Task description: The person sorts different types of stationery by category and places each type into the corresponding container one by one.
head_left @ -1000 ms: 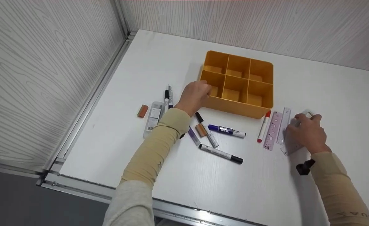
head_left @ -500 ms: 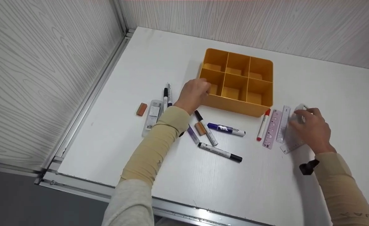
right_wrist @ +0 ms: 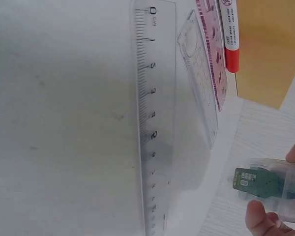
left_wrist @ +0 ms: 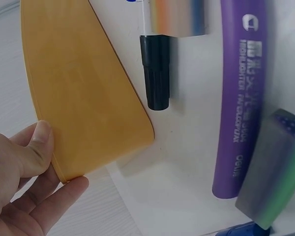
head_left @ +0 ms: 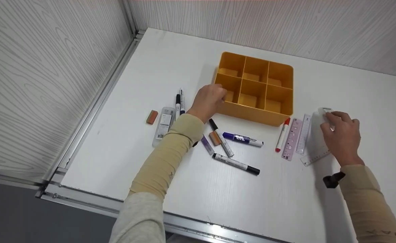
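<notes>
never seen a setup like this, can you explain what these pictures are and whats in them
No machine here: you see a person's bare left hand and right hand. The wide pictures are taken from the head, looking down; the two close ones come from each wrist. On the white table stands an orange-yellow box with six compartments. Nearby lie markers, a pink ruler, clear rulers and small orange blocks. The left hand grips the box near its front left corner; the right holds a clear plastic case.
</notes>
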Motion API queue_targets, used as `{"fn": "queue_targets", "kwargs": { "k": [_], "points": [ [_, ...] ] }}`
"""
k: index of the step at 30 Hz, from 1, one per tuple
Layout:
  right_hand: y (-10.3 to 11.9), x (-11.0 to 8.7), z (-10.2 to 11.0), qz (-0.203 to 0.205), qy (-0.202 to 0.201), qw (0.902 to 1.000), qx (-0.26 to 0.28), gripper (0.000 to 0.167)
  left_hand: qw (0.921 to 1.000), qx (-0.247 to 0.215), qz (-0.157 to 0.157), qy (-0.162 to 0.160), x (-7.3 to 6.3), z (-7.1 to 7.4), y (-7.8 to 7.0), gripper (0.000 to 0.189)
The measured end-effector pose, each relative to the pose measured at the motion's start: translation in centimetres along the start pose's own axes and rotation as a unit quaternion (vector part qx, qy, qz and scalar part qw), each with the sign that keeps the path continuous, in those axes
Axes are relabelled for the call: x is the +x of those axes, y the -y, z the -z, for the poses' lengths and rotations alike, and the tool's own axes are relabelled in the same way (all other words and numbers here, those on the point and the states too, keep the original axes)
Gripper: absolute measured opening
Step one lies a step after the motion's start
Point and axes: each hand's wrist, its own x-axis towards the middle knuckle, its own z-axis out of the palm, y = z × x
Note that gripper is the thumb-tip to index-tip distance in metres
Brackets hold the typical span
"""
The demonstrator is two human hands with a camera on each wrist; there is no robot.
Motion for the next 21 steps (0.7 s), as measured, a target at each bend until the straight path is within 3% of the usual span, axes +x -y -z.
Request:
{"fn": "queue_targets", "kwargs": {
  "k": [6, 17, 21],
  "points": [
    [1.2, 0.4, 0.5, 0.006, -0.023, 0.9995, 0.021, 0.037, 0.9999, -0.007, 0.004, 0.007, 0.1, 0.0, -0.2, 0.012],
    [6.0, 1.1, 1.4, 0.087, -0.084, 0.9895, 0.080, 0.032, 1.0000, -0.002, 0.000, 0.002, 0.0, 0.0, 0.1, 0.012],
    [7.7, 1.1, 1.8, 0.109, -0.076, 0.9864, 0.096, 0.032, 1.0000, 0.002, -0.001, -0.003, 0.0, 0.1, 0.1, 0.013]
  ]
}}
